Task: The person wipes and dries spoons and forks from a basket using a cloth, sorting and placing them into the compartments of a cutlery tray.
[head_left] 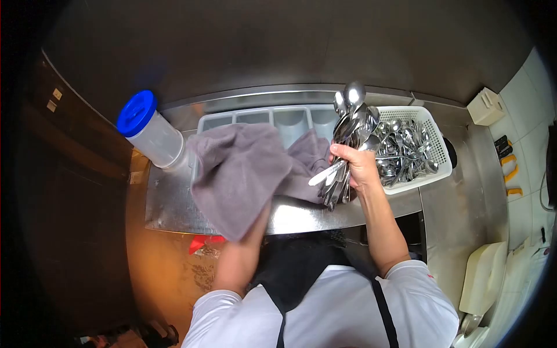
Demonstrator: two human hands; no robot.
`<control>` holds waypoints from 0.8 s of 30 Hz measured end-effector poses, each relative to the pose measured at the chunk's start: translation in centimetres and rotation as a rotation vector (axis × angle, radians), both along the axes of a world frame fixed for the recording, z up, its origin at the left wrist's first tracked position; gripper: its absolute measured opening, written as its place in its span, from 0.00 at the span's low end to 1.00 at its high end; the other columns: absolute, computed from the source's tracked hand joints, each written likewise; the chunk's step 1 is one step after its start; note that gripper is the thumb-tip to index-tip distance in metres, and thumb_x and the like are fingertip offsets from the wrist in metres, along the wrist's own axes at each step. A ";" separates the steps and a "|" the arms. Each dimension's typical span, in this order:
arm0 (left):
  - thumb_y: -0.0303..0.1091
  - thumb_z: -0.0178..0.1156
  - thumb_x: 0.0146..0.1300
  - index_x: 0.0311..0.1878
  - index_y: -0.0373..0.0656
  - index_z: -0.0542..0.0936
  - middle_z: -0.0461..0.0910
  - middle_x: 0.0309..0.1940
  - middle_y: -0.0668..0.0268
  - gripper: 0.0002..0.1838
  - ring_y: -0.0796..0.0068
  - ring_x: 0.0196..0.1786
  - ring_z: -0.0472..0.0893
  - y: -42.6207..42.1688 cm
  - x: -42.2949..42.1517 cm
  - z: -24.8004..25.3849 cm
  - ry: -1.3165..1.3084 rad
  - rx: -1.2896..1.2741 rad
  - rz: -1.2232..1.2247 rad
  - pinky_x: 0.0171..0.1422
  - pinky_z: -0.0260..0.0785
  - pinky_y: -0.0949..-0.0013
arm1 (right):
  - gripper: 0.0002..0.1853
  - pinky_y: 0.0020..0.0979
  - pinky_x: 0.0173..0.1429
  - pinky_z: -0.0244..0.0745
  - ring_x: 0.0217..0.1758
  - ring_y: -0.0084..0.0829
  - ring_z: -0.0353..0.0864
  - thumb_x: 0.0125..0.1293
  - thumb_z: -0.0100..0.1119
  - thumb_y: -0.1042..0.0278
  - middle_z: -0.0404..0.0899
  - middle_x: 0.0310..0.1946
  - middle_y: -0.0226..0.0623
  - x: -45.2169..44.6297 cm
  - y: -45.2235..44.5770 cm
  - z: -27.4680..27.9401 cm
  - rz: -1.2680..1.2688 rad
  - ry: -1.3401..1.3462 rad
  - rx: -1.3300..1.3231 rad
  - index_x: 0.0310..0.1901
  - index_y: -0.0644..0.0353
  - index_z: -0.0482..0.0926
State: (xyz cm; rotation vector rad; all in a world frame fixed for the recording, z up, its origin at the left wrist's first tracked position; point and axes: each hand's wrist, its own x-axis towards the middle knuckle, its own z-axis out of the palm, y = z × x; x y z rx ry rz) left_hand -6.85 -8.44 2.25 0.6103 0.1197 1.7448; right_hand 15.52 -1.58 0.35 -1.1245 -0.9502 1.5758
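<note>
The right hand (361, 168) grips a bunch of spoons (355, 120) at 2 o'clock. The cloth (241, 159) covers the left hand; its grip cannot be determined. The cloth also obstructs the tray (290, 123) at 12 o'clock. Cutlery basket (427, 119): 3 o'clock. Blue-lidded jar (155, 139): 10 o'clock.

Looks like a kitchen, more likely a restaurant's or canteen's than a home's. Judged so from the shiny metal tabletop (165, 206) with its raised back edge, from the white basket (428, 119) heaped with spoons and other cutlery (400, 153), too many for an ordinary household, and from the divided tray (290, 122) alongside. Fits, too, with the black apron (301, 272) over a white shirt (342, 307) and the white tiles (525, 122) on the right-hand wall.
</note>
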 end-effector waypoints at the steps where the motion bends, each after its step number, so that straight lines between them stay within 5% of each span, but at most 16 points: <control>1: 0.50 0.51 0.60 0.71 0.38 0.58 0.59 0.71 0.54 0.39 0.57 0.72 0.59 0.9 0.5 -2.0 0.032 -0.102 0.039 0.77 0.48 0.54 | 0.11 0.28 0.29 0.79 0.23 0.28 0.79 0.50 0.70 0.78 0.79 0.25 0.36 0.2 -0.2 -0.5 0.008 -0.026 0.000 0.35 0.66 0.78; 3: 0.49 0.51 0.61 0.71 0.38 0.58 0.59 0.71 0.55 0.39 0.58 0.72 0.59 1.1 0.5 -5.3 0.237 -0.285 0.085 0.77 0.48 0.55 | 0.11 0.29 0.29 0.78 0.24 0.28 0.80 0.50 0.70 0.79 0.79 0.26 0.36 0.5 -0.8 -1.5 0.014 -0.060 0.011 0.35 0.64 0.78; 6: 0.48 0.51 0.62 0.71 0.39 0.59 0.59 0.71 0.56 0.37 0.59 0.72 0.60 0.0 -1.1 -8.0 0.953 -0.474 0.091 0.76 0.49 0.57 | 0.14 0.29 0.34 0.79 0.28 0.28 0.80 0.50 0.71 0.80 0.80 0.27 0.35 0.6 -2.3 0.0 0.060 -0.081 0.018 0.37 0.64 0.78; 9: 0.42 0.53 0.66 0.70 0.42 0.61 0.63 0.69 0.60 0.31 0.66 0.70 0.64 -0.8 -0.9 -9.3 2.192 0.108 0.504 0.73 0.56 0.66 | 0.15 0.29 0.38 0.80 0.30 0.27 0.81 0.50 0.71 0.82 0.80 0.30 0.35 -0.1 -3.4 0.4 0.104 -0.093 0.043 0.39 0.64 0.77; 11: 0.40 0.57 0.62 0.58 0.41 0.71 0.73 0.54 0.55 0.23 0.60 0.54 0.74 -0.4 1.2 -10.8 1.812 0.087 0.324 0.56 0.66 0.62 | 0.16 0.29 0.44 0.82 0.35 0.27 0.82 0.51 0.69 0.86 0.81 0.35 0.35 -1.4 -4.4 0.3 0.103 -0.113 0.015 0.41 0.64 0.77; 14: 0.32 0.61 0.57 0.41 0.37 0.77 0.79 0.32 0.56 0.11 0.61 0.33 0.78 -0.4 4.1 -5.1 1.646 0.051 0.110 0.37 0.69 0.63 | 0.25 0.28 0.51 0.74 0.43 0.23 0.77 0.52 0.77 0.62 0.80 0.41 0.31 -3.1 -6.3 0.0 0.087 -0.114 0.240 0.47 0.66 0.77; 15: 0.30 0.61 0.57 0.41 0.36 0.77 0.79 0.31 0.61 0.10 0.65 0.31 0.78 -1.1 3.9 -5.3 1.579 0.099 0.092 0.36 0.69 0.63 | 0.31 0.29 0.53 0.71 0.46 0.23 0.75 0.51 0.76 0.51 0.79 0.42 0.30 -3.4 -6.8 -0.5 0.144 -0.042 0.291 0.49 0.66 0.76; 16: 0.29 0.62 0.53 0.39 0.37 0.77 0.78 0.28 0.60 0.10 0.65 0.31 0.78 -1.6 3.8 -8.1 1.375 -0.042 -0.060 0.35 0.68 0.62 | 0.45 0.34 0.57 0.72 0.52 0.31 0.76 0.46 0.78 0.48 0.78 0.47 0.38 -3.8 -7.3 -2.3 0.089 -0.136 0.306 0.59 0.68 0.67; 18: 0.28 0.63 0.50 0.37 0.38 0.78 0.77 0.25 0.60 0.10 0.65 0.30 0.77 -2.9 3.2 -12.3 1.033 -0.262 -0.239 0.34 0.67 0.62 | 0.51 0.34 0.57 0.72 0.53 0.32 0.76 0.45 0.78 0.45 0.76 0.50 0.39 -4.7 -9.2 -5.2 -0.028 -0.131 0.263 0.63 0.68 0.60; 24: 0.28 0.63 0.50 0.37 0.38 0.78 0.77 0.25 0.60 0.10 0.65 0.30 0.77 -8.4 1.6 -13.2 1.191 -0.102 -0.272 0.34 0.68 0.63 | 0.48 0.34 0.52 0.72 0.47 0.28 0.74 0.46 0.70 0.31 0.74 0.44 0.37 -5.6 -12.3 -5.4 0.001 -0.183 0.416 0.54 0.68 0.66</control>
